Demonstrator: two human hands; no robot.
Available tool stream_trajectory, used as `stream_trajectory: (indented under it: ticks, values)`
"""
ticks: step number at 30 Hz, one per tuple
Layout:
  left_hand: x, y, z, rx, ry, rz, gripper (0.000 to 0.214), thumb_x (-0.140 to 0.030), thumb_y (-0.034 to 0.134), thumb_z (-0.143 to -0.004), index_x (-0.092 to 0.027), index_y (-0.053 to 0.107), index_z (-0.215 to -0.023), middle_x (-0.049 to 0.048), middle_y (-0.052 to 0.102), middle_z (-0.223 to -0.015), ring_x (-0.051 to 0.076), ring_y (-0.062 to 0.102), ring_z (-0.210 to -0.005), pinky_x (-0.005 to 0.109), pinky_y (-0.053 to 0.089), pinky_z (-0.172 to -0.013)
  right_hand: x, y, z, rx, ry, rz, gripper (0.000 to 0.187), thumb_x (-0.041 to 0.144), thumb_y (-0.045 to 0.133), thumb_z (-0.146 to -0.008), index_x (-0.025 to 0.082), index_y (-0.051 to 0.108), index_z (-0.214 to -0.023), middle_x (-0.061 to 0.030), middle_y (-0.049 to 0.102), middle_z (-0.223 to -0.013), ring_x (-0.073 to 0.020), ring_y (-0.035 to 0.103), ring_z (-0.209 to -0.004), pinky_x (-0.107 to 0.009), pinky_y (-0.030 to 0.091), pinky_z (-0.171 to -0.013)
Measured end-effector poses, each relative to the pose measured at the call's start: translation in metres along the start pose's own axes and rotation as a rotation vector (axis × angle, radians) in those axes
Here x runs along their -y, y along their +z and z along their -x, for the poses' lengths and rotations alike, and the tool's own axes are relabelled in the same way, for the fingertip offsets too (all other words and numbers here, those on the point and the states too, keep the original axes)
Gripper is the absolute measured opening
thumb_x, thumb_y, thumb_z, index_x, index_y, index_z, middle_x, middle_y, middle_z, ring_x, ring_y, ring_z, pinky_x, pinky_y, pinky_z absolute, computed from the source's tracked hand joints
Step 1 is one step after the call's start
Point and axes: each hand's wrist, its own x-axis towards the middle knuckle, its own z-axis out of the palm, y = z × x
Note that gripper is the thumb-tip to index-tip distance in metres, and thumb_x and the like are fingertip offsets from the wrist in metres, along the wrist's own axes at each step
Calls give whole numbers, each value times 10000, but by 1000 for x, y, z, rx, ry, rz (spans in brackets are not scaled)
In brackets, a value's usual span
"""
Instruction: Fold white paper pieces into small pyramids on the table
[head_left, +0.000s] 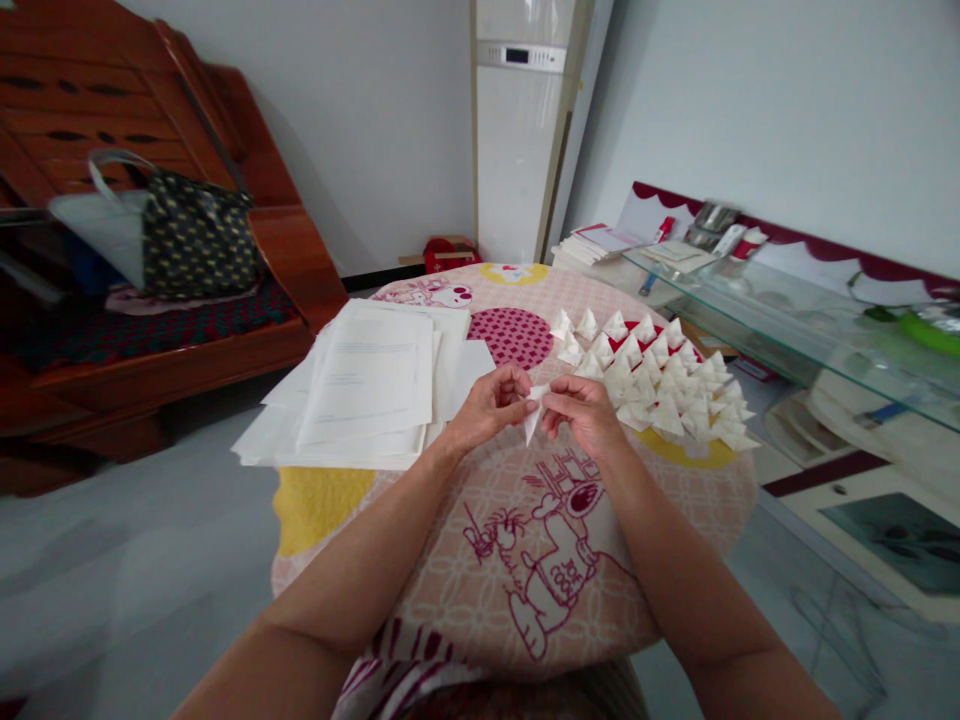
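Between my two hands, over the middle of the table, is a small piece of folded white paper [533, 425] with a pointed lower end. My left hand [491, 405] pinches its left side between thumb and fingers. From the right, my right hand [583, 412] grips the same piece, fingers closed. To the right stand several rows of small folded paper pieces [666, 412] with pointed tips. On the left lies a loose stack of white paper sheets [367, 385], some with faint print. The finer folds in the held piece are too small to make out.
A round table with a pink patterned cloth [480, 560] is in front of me. A glass-topped shelf [810, 340] runs along its right, bearing papers and small items. Left stands a wooden bench [285, 250] with a dark patterned bag [199, 235]. A tall white cabinet unit [517, 150] stands behind.
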Motion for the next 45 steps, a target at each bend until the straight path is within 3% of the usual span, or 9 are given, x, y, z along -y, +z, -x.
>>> stream_trajectory:
  ticks: [8, 18, 34, 45]
  values:
    - [-1, 4, 4, -75, 85, -333, 223, -350, 696, -850, -149, 603, -824, -34, 526, -628, 73, 439, -535, 213, 338, -522, -3, 1, -1, -35, -31, 23, 275, 389, 856, -684, 192, 665, -710, 26, 647, -526, -136, 608, -416, -214, 472, -370]
    - [-4, 7, 5, -107, 64, -372, 181, -300, 668, -826, -143, 598, -769, -19, 552, -648, 88, 476, -572, 224, 363, -547, 2, 6, 1, -25, -66, 140, 328, 465, 824, -707, 193, 642, -687, 28, 634, -506, -112, 559, -389, -206, 448, -377]
    - [-2, 7, 3, -75, 2, -269, 198, -311, 678, -800, -143, 589, -744, -11, 578, -639, 93, 527, -573, 216, 397, -544, -4, 2, 0, -9, -64, 193, 294, 384, 767, -733, 207, 569, -605, 18, 638, -508, -122, 568, -409, -220, 454, -401]
    - [-3, 6, 5, -79, 42, -434, 159, -272, 621, -815, -154, 567, -723, -24, 549, -617, 87, 486, -553, 225, 346, -535, -2, 4, 1, -20, -92, 265, 288, 460, 704, -811, 212, 636, -683, 17, 624, -499, -135, 568, -406, -236, 446, -397]
